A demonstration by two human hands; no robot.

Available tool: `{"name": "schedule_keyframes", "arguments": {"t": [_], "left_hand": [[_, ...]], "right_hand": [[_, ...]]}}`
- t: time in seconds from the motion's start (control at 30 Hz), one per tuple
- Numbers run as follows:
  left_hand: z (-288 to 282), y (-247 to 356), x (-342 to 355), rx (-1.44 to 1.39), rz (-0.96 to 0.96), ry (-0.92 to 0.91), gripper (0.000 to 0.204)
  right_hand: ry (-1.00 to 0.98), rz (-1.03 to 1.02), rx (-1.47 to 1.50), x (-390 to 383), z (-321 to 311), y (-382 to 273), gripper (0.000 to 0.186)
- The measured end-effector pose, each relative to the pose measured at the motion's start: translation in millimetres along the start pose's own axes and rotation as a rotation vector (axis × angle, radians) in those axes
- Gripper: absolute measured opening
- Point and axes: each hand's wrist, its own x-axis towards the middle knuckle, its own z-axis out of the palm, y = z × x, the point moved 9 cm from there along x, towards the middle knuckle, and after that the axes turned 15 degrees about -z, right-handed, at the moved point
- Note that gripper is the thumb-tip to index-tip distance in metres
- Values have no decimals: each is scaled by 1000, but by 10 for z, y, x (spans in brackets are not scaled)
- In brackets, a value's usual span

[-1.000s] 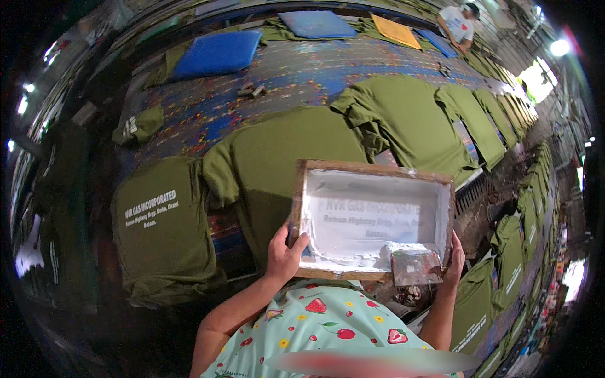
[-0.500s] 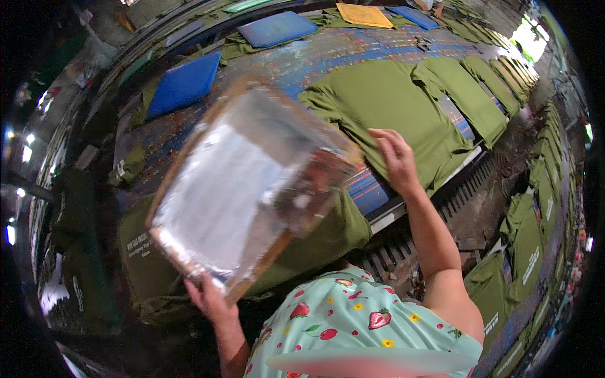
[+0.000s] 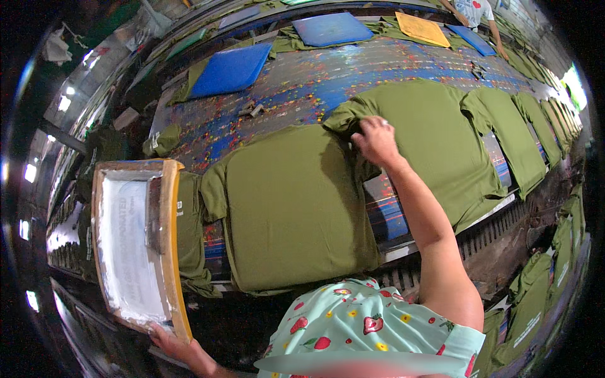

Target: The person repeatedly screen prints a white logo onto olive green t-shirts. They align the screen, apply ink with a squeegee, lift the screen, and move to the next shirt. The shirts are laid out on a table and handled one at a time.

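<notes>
My left hand [image 3: 175, 345] grips the lower edge of a wooden screen-printing frame [image 3: 172, 242], with fingers wrapped round it. The frame stands tilted at the left, its pale mesh smeared white along the borders and showing faint lettering. It partly hides a green T-shirt [image 3: 189, 236] with white print. My right hand [image 3: 377, 142], wearing a ring, has its fingers bent down onto the sleeve of a green T-shirt [image 3: 422, 145]; the fingertips are partly hidden. Between my hands another green T-shirt [image 3: 293, 208] lies flat, no print visible on it.
The long, paint-spotted table [image 3: 283, 94] carries a row of green T-shirts running far right. Blue boards [image 3: 232, 69] and a yellow board [image 3: 422, 29] lie on its far side. Another person [image 3: 474, 14] is at the back. More shirts [image 3: 526, 299] lie at the lower right.
The frame has swung left and down in my left hand, away from the middle shirt, which now shows fully. My right hand has moved slightly left onto the sleeve and its fingers have curled.
</notes>
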Motion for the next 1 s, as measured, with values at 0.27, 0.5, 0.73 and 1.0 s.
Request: {"name": "schedule_keyframes", "arguments": {"t": [0.27, 0.5, 0.73, 1.0], "left_hand": [[78, -120, 372, 16, 83, -46, 68], [1032, -204, 306, -482, -350, -407, 63], [2072, -272, -175, -306, -421, -957, 55], [3013, -222, -653, -239, -374, -1360, 69]], "right_hand": [[77, 326, 1, -579, -351, 447, 58], [176, 232, 1065, -780, -404, -960, 42], [196, 488, 1737, -1442, -547, -1809, 60], [474, 738, 1447, -2281, -846, -1806, 57]]}}
